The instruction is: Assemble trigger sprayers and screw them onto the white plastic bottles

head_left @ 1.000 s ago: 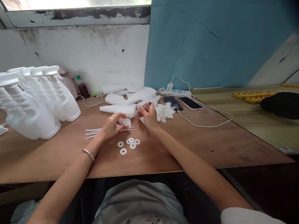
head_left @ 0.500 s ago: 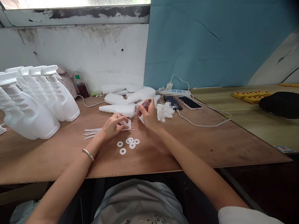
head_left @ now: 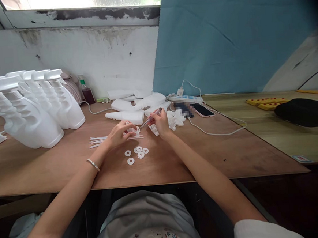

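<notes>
My left hand (head_left: 121,134) is closed around a small white spray trigger head (head_left: 133,129), partly covered by my fingers. From the right, my right hand (head_left: 159,123) grips slim metal tweezers (head_left: 150,117), their tip pointing down-left at the white part. Whether the tip touches it I cannot tell. Several thin white tubes (head_left: 96,140) lie under and beside my left hand. Closer to me, several flat white ring washers (head_left: 141,155) are scattered on the brown table (head_left: 163,168), some overlapping. Several more white trigger heads (head_left: 175,119) are heaped just past my right hand.
White spray bottles (head_left: 34,110) stand at the left, and empty-looking white bottles (head_left: 129,106) lie behind my hands. A phone (head_left: 203,109), a power strip (head_left: 186,97) and a white cable (head_left: 217,133) are on the right. A bottle of dark liquid (head_left: 87,93) stands near the wall.
My right hand has shifted slightly down, and the tweezers have tilted, their back end a little farther right. My left hand stays almost where it was, on the same white part.
</notes>
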Demonstrator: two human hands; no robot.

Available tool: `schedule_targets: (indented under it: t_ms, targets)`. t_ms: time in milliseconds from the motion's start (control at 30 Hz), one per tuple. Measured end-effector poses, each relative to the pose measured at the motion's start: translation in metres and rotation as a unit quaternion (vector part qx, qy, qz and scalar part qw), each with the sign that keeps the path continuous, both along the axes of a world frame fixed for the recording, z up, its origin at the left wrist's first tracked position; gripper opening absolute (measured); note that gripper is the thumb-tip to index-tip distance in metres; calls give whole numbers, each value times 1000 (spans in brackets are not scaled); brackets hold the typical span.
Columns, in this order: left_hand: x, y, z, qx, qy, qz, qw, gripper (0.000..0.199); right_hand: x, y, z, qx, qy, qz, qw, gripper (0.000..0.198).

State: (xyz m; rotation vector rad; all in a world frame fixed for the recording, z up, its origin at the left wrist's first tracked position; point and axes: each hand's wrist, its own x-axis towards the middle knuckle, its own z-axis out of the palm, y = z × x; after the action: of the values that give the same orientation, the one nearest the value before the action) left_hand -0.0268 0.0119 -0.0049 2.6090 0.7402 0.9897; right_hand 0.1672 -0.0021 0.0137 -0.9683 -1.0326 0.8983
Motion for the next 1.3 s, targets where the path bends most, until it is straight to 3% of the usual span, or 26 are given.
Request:
schedule_targets:
  t_ms: [200,533,833,1300]
  targets:
    - [-1,-1,2,12,-31,-1,999,13,-3,-3,2,-36,42,14,998,15]
    - [0,1,-2,55,-70,3,996,14,-3,-7,9,-1,84,-47,995,17]
    - [2,-2,1,76,-126,10,989,15,-6,-6,7,-26,145,-41,988,16]
    - [2,-3,2,93,-133,26,986,17,-6,-6,6,-80,209,-29,974,18]
